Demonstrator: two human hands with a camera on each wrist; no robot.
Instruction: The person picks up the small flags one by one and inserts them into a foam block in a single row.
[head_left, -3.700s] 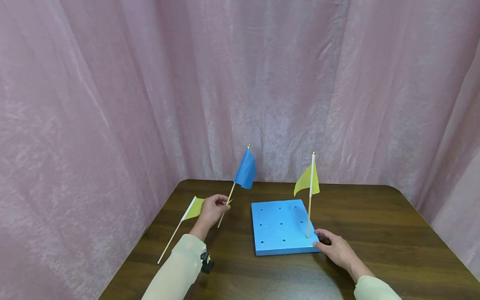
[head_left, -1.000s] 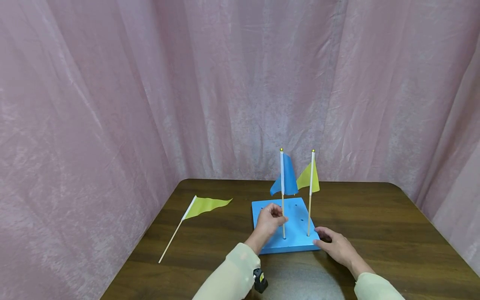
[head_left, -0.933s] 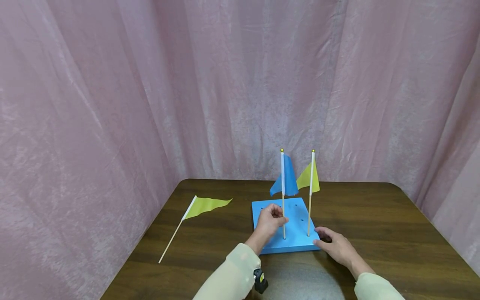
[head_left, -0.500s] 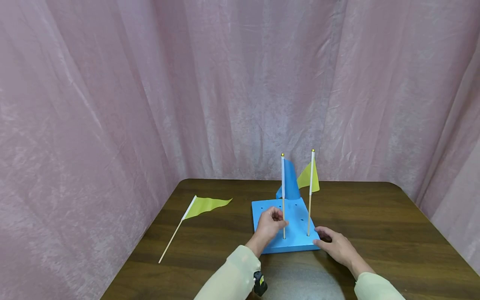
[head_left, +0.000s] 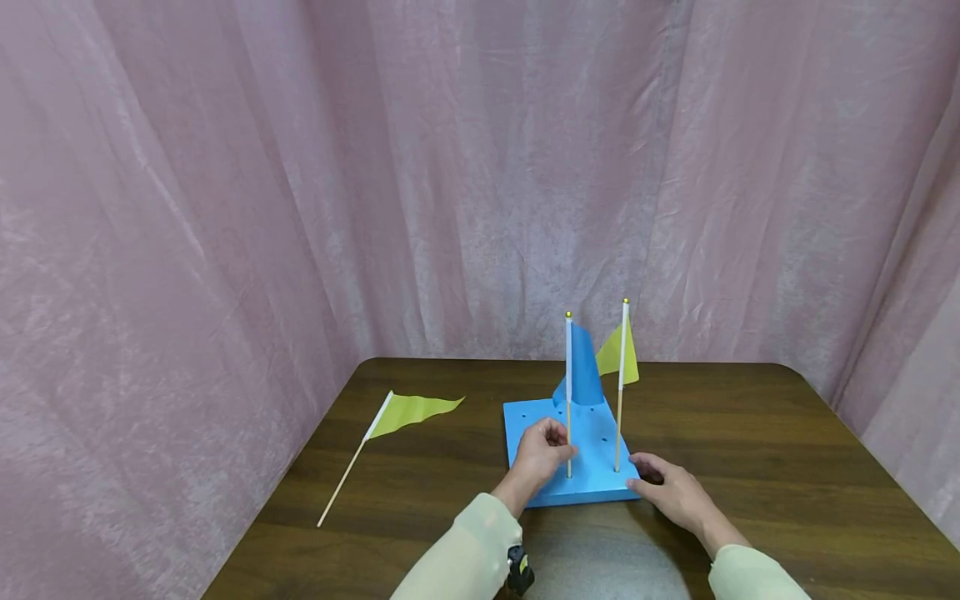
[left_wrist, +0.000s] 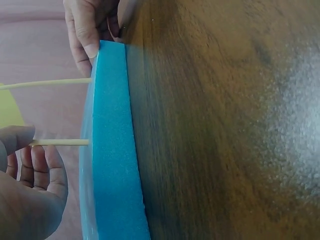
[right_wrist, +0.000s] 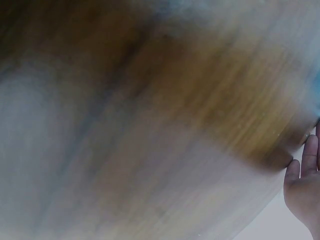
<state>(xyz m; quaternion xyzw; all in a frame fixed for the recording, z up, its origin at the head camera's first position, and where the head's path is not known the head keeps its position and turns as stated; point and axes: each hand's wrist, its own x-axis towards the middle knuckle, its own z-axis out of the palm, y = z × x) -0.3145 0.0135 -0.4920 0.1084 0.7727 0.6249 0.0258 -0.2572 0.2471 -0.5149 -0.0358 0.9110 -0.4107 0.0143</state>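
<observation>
While the left hand [head_left: 538, 457] pinches the blue pennant flag [head_left: 587, 371] low on its stick, that long axis stands upright, its foot at the near-middle hole of the blue pegboard [head_left: 583, 497], just below the pinch. The right hand [head_left: 678, 497], fingers relaxed, touches the board's right edge beside the standing yellow flag [head_left: 631, 358]; another, the lying yellow flag [head_left: 408, 412], is left on the table [head_left: 738, 433].

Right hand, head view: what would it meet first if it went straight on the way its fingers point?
The blue board: the right hand seems to rest against its near right corner. Just past that edge, the upright yellow flag's stick would probably come next, though depth is hard to judge.
</observation>
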